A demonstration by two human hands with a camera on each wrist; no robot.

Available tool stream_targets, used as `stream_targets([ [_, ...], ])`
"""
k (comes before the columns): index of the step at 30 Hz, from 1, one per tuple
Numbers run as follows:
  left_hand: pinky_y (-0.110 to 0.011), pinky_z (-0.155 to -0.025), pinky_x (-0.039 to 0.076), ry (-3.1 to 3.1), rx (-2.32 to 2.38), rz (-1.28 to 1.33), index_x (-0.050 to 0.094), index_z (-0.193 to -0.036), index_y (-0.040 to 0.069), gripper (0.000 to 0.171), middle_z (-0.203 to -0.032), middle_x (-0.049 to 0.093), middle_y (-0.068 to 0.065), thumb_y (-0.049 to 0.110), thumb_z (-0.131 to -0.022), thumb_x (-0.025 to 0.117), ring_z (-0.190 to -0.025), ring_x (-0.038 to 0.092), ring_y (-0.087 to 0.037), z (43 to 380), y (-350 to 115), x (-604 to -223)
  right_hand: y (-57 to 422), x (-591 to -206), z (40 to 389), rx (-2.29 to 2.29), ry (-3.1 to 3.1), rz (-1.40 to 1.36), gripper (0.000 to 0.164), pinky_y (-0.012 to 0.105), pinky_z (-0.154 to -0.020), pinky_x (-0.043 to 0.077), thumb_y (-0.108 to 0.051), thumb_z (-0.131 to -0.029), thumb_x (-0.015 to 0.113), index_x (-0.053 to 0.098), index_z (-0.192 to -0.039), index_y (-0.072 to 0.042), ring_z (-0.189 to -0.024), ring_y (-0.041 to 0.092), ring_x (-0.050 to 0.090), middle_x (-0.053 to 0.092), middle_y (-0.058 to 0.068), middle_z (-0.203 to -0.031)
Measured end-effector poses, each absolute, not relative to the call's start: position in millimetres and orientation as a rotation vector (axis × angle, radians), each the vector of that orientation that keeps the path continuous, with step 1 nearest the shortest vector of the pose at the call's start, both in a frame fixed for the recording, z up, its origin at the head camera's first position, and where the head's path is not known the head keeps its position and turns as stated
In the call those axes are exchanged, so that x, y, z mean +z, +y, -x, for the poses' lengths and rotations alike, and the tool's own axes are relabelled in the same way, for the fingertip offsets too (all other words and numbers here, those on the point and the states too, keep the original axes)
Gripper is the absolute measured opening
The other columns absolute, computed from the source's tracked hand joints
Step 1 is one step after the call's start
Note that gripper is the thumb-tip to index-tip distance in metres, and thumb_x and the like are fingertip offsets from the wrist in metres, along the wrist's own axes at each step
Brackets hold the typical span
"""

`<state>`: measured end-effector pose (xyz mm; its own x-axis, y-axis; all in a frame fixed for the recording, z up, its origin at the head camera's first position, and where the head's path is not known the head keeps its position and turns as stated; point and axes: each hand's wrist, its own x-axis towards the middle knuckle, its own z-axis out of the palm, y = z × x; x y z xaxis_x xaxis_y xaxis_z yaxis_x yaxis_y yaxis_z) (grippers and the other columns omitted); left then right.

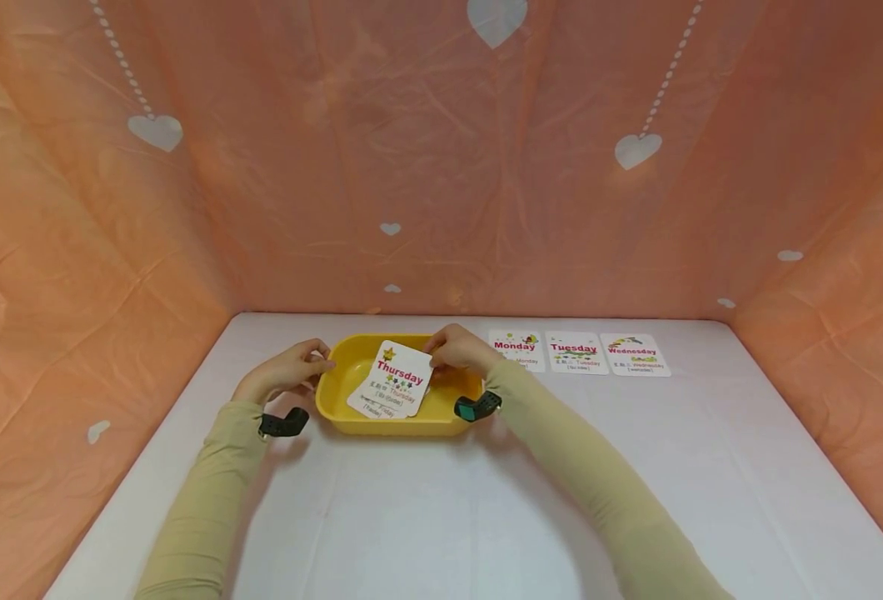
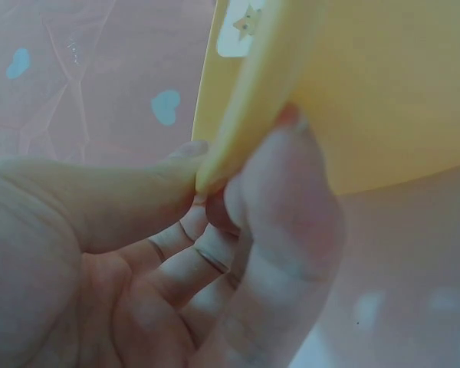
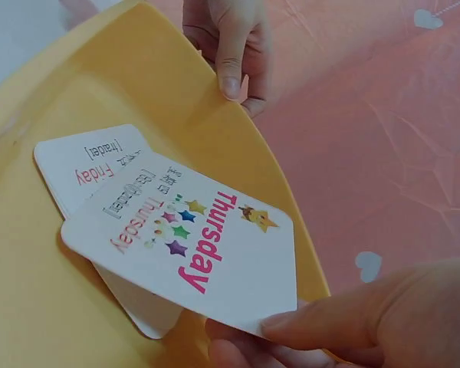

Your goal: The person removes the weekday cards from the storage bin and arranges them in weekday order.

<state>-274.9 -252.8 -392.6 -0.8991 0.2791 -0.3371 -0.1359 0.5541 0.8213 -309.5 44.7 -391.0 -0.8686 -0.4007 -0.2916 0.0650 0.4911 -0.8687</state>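
My left hand [image 1: 288, 372] pinches the left rim of a yellow plastic tray [image 1: 400, 428], thumb on one side and fingers on the other. With thumb and fingers, my right hand [image 1: 462, 350] grips one edge of the white Thursday card [image 3: 192, 238], which carries coloured stars. That card lies tilted above a Friday card [image 3: 84, 165] inside the tray. In the right wrist view, the Friday card is partly covered, and more card edges show beneath; how many cannot be told.
Right of the tray, the Monday card [image 1: 515, 342], Tuesday card [image 1: 576, 352] and Wednesday card [image 1: 635, 354] lie in a row on the white table [image 1: 411, 517]. My right forearm overlaps the Monday card's lower corner. A pink heart-patterned cloth [image 1: 441, 183] walls the back and sides.
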Motion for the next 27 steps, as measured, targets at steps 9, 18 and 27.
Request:
stream_targets([
  [9, -0.033, -0.063, 0.054, 2.362, 1.302, -0.123, 0.042, -0.112, 0.001, 0.023, -0.086, 0.057, -0.011, 0.018, -0.100, 0.051, -0.072, 0.058, -0.021, 275, -252, -393, 61, -375, 310, -1.442, 2.294, 0.326, 0.030, 0.045, -0.084, 0.051, 0.004, -0.088, 0.057, 0.061, -0.117, 0.006, -0.089, 0.037, 0.066, 0.063, 0.017, -0.102],
  [18, -0.030, -0.060, 0.052, 2.371, 1.300, -0.127, 0.042, -0.114, 0.000, 0.025, -0.088, 0.055, -0.013, 0.019, -0.100, 0.050, -0.072, 0.057, -0.020, 276, -252, -391, 95, -348, 311, -1.576, 2.292, 0.335, 0.027, 0.040, -0.078, 0.054, 0.004, -0.090, 0.057, 0.061, -0.117, 0.004, -0.080, 0.025, 0.063, 0.062, 0.016, -0.095],
  [27, -0.031, -0.061, 0.052, 2.376, 1.298, -0.130, 0.043, -0.114, 0.000, 0.023, -0.087, 0.055, -0.012, 0.018, -0.100, 0.050, -0.072, 0.056, -0.021, 278, -252, -394, 137, -338, 307, -1.581, 2.332, 0.339, 0.028, 0.048, -0.087, 0.049, 0.003, -0.093, 0.053, 0.058, -0.120, 0.005, -0.087, 0.028, 0.063, 0.061, 0.021, -0.104],
])
